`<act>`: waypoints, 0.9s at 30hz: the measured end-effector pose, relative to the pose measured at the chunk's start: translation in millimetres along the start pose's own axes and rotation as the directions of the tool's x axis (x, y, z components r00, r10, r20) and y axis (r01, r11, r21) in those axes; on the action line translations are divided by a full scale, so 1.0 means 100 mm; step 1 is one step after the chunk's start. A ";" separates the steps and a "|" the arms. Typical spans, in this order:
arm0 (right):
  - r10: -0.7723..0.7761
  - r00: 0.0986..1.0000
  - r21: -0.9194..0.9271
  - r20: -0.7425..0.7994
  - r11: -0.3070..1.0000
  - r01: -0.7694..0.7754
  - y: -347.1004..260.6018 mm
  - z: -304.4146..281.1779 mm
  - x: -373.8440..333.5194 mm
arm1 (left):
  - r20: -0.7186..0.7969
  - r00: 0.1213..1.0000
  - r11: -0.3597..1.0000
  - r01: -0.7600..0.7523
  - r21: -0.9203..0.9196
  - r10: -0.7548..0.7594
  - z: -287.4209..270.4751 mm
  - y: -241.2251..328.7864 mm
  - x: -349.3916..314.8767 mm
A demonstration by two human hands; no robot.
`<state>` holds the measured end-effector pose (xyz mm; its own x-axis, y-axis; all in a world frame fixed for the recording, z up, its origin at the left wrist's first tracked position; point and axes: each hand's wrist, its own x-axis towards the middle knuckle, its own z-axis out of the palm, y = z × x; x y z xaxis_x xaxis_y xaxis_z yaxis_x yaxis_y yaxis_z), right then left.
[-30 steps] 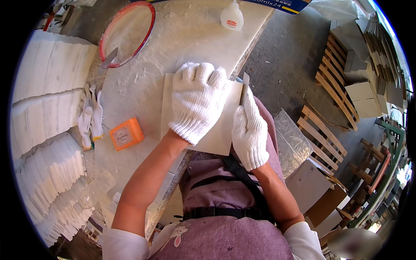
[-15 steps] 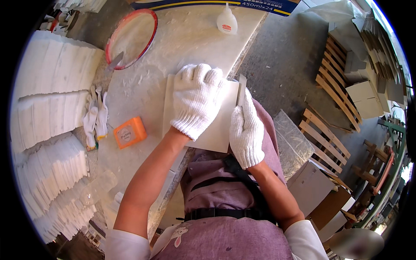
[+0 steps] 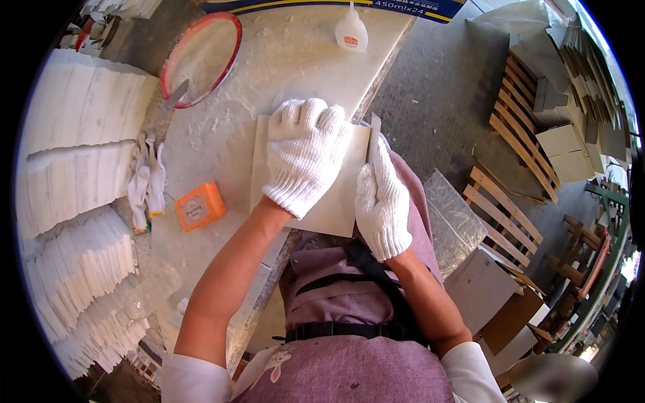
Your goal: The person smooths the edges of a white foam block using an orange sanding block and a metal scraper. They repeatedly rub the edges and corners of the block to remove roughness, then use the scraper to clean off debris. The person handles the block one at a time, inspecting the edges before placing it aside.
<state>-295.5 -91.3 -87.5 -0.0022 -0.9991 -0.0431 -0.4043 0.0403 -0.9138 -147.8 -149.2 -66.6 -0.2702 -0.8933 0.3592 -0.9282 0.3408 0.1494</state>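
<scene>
A pale square tile-like panel [image 3: 339, 195] lies at the right edge of the worktable, its near corner reaching over my lap. My left hand [image 3: 306, 154], in a white knit glove, presses on top of it with the fingers curled. Along the panel's right edge stands a thin flat grey-white bar [image 3: 374, 138], perhaps a file. My right hand [image 3: 383, 211], gloved the same way, has its fingers closed around the bar's near part, with the thumb towards the panel. The bar's lower end is hidden in the hand.
The dusty table [image 3: 222, 148] holds an orange box [image 3: 200, 207], a squeeze bottle [image 3: 351, 32] and a red-rimmed round tray [image 3: 236, 50] with a blade-like scraper [image 3: 177, 94]. Spare gloves [image 3: 148, 178] lie beside white stacks [image 3: 87, 101] at left. Pallets [image 3: 524, 127] and cartons [image 3: 480, 289] stand at right.
Very little differs. The bar and my right hand have shifted by a hair along the panel's edge; my left hand stays in place on the panel.
</scene>
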 end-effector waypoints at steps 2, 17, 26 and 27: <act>-0.003 1.000 0.022 0.019 1.000 0.003 0.05 0.01 0.02 | 0.024 1.000 1.000 0.005 -0.013 -0.005 -0.02 0.02 0.01; -0.019 0.998 -0.004 -0.059 1.000 0.019 0.03 0.04 -0.04 | -0.050 0.999 1.000 -0.001 -0.010 0.000 -0.01 0.01 0.02; -0.067 0.992 -0.014 -0.106 0.998 0.065 0.07 0.08 -0.06 | -0.044 0.999 1.000 0.016 -0.007 -0.016 0.00 0.02 0.02; -0.073 0.989 -0.022 -0.126 0.997 0.071 0.10 0.10 -0.08 | -0.035 0.999 1.000 0.014 -0.001 -0.014 0.00 0.03 0.02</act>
<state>-290.7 -83.1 -100.5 -0.0878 -0.9933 0.0754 -0.4233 -0.0314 -0.9055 -150.8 -149.9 -65.4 -0.2478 -0.8872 0.3892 -0.9316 0.3285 0.1555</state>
